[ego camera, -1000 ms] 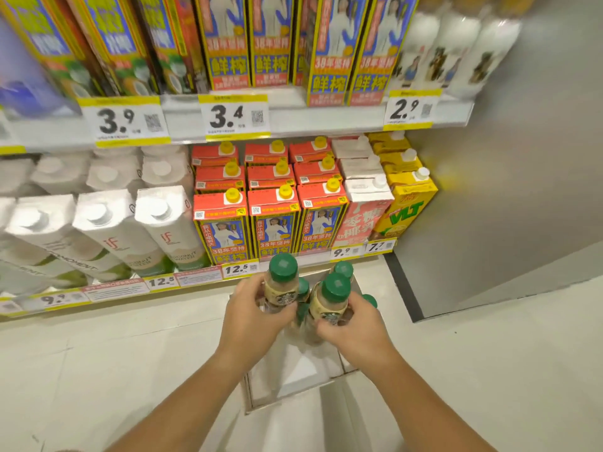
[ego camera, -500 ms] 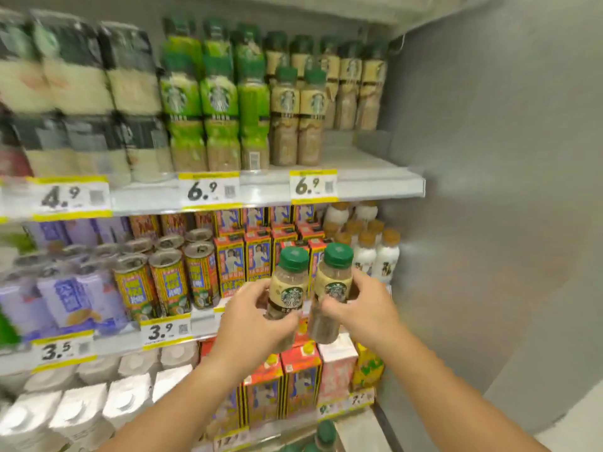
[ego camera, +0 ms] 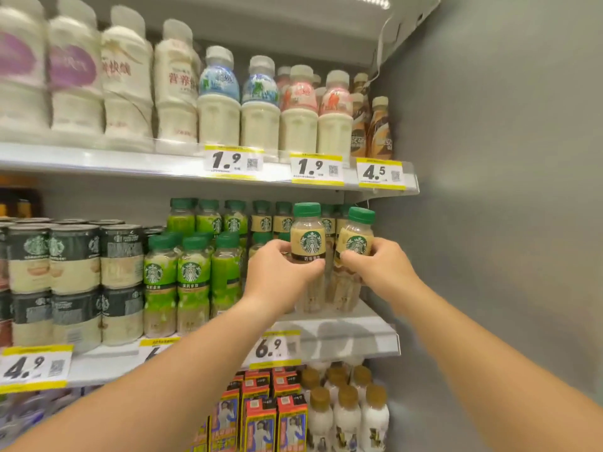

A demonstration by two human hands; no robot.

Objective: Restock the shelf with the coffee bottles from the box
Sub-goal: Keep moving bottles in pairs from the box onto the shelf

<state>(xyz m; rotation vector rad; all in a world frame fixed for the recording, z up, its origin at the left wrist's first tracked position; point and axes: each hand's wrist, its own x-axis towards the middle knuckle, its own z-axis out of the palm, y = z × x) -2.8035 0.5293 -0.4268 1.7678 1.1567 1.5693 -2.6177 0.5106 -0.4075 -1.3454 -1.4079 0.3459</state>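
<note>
1. The left hand [ego camera: 280, 272] was wrapped around the lower body of a coffee bottle [ego camera: 307, 234] with a green cap and a beige label. Its fingers curled behind the bottle and the thumb lay across the front, under the label.
2. The right hand [ego camera: 375, 269] gripped a second coffee bottle [ego camera: 356, 238] of the same kind. Thumb and fingers were closed on the bottle below its label.
3. The left-hand bottle stood upright; the right-hand one tilted slightly to the right at the top. The two were just beside each other, and contact between them could not be determined.
4. Both bottles were held above the bare right end of the middle shelf [ego camera: 342, 331], in front of a row of matching beige-label bottles [ego camera: 264, 221]. Whether their bases touched the shelf could not be told, as the hands covered them.
5. Green-label bottles [ego camera: 192, 272] stood to the left of that row, with dark cans [ego camera: 75, 256] further left.
6. A yellow price tag [ego camera: 270, 349] reading 6.9 sat on the shelf edge below the hands.
7. The shelf above carried white milk-drink bottles [ego camera: 218, 102] and brown bottles [ego camera: 380, 128] at its right end.
8. A grey side wall [ego camera: 505, 190] bounded the shelving on the right.
9. The box was not in view.
</note>
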